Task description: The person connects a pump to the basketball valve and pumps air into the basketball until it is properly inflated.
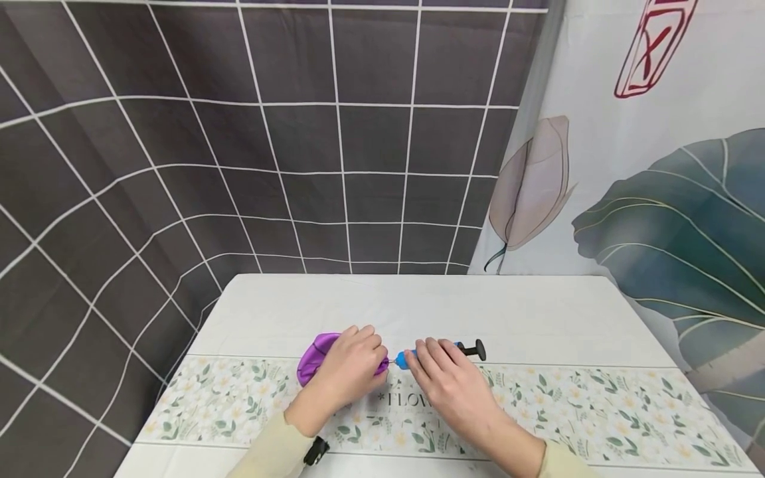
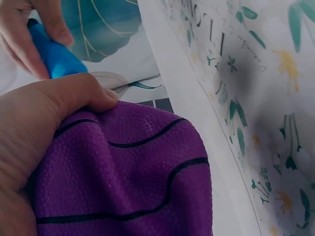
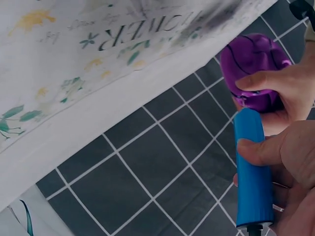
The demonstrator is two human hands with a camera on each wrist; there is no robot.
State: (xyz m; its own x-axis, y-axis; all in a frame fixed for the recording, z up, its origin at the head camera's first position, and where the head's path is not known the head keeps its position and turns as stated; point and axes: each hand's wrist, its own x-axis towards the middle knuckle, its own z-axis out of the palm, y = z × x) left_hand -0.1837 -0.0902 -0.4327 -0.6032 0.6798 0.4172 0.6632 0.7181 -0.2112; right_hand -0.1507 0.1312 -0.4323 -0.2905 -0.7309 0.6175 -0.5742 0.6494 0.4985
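Observation:
A soft, partly collapsed purple ball (image 1: 311,362) with black seam lines is gripped by my left hand (image 1: 352,364). Dents and folds show on the pebbled ball (image 2: 135,167) in the left wrist view. My right hand (image 1: 451,385) holds a blue hand pump (image 3: 252,182), fingers wrapped round its barrel. Between pump and ball a thin metal needle (image 1: 391,361) shows; how deep it sits in the ball is hidden. The pump's black plunger handle (image 1: 478,350) sticks out to the right, partly pulled out, with no hand on it.
Both hands are above a white table (image 1: 418,302) with a printed floral band (image 1: 574,405). Behind it hangs a dark grid-patterned cloth (image 1: 299,139), and on the right a white curtain (image 1: 592,166) with leaf prints. A black strap buckle (image 1: 316,451) is at the left wrist.

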